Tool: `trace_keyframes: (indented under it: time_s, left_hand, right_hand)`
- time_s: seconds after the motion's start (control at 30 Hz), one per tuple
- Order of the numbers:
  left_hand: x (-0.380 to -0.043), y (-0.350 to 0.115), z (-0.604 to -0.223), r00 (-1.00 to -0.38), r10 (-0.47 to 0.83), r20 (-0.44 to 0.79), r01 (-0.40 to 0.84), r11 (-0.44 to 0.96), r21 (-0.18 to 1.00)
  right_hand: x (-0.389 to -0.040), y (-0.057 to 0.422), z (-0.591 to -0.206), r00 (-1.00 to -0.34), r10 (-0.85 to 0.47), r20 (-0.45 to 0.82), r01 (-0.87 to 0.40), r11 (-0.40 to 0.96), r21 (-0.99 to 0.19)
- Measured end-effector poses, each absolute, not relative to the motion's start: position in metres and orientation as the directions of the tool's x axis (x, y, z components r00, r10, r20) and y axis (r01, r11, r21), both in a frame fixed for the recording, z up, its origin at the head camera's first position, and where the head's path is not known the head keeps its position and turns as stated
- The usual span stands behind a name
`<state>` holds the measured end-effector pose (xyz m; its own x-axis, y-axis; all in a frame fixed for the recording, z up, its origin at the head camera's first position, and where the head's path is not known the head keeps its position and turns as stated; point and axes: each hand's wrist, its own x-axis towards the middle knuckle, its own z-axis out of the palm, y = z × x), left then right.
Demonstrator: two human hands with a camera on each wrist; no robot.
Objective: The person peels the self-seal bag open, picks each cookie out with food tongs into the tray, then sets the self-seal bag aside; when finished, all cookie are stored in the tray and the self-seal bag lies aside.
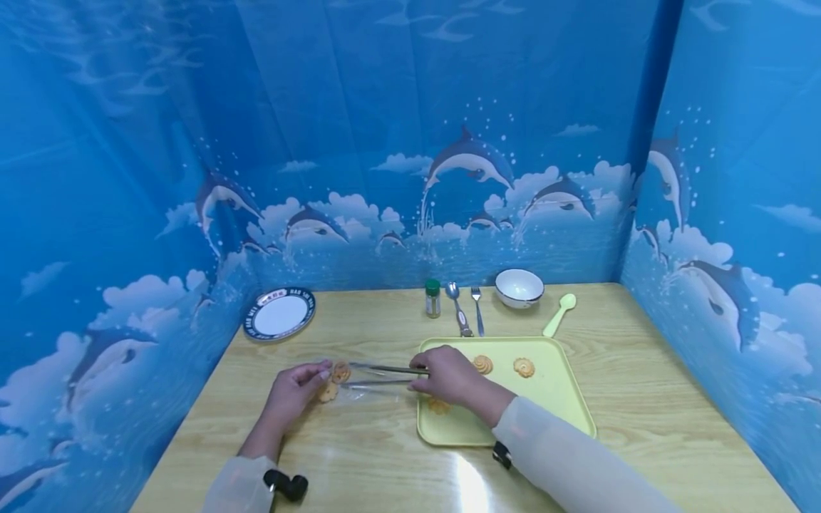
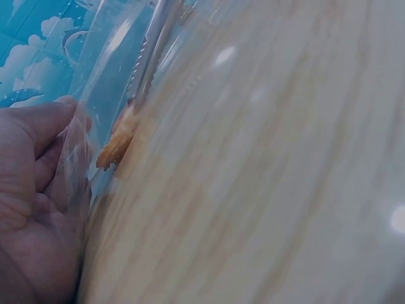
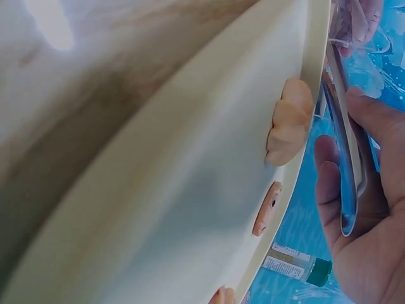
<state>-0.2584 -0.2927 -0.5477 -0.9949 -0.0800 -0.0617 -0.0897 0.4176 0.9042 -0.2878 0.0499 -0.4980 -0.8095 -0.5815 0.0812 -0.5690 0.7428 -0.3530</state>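
On the left of the table, my left hand [image 1: 291, 392] pinches the edge of a clear plastic bag [image 1: 368, 394]. Inside the bag are a round cookie [image 1: 341, 372] and a flower-shaped cookie [image 1: 329, 392]. My right hand [image 1: 452, 374] grips metal tongs [image 1: 385, 369] above the left rim of a pale yellow tray [image 1: 551, 402]. The tongs reach left into the bag, and in the left wrist view their toothed tips meet a cookie [image 2: 117, 142]; whether they clamp it I cannot tell. Several cookies lie on the tray, among them a swirled cookie [image 1: 482, 364] and a ring-shaped cookie [image 1: 524, 367].
A blue-rimmed plate [image 1: 280, 315] stands at the back left. Behind the tray are a green-capped bottle [image 1: 432, 299], a metal spoon [image 1: 459, 310], a fork [image 1: 478, 311], a white bowl [image 1: 519, 288] and a yellow-green spoon [image 1: 561, 314]. Blue dolphin-print curtains enclose the table.
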Motion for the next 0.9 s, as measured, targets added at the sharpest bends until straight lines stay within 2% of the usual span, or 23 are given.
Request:
trace_keyframes:
  time_s: [0.53, 0.9]
  left_hand:
    - [-0.259, -0.292, -0.548, -0.995, -0.078, -0.06, -0.087, 0.415, 0.906]
    - [-0.257, -0.293, -0.548, -0.998, -0.058, -0.036, -0.057, 0.42, 0.906]
  right_hand:
    - [-0.292, 0.036, -0.494, -0.79, -0.606, 0.091, -0.595, 0.722, -0.352]
    - [-0.285, 0.051, -0.497, -0.796, -0.597, 0.103, -0.586, 0.717, -0.376]
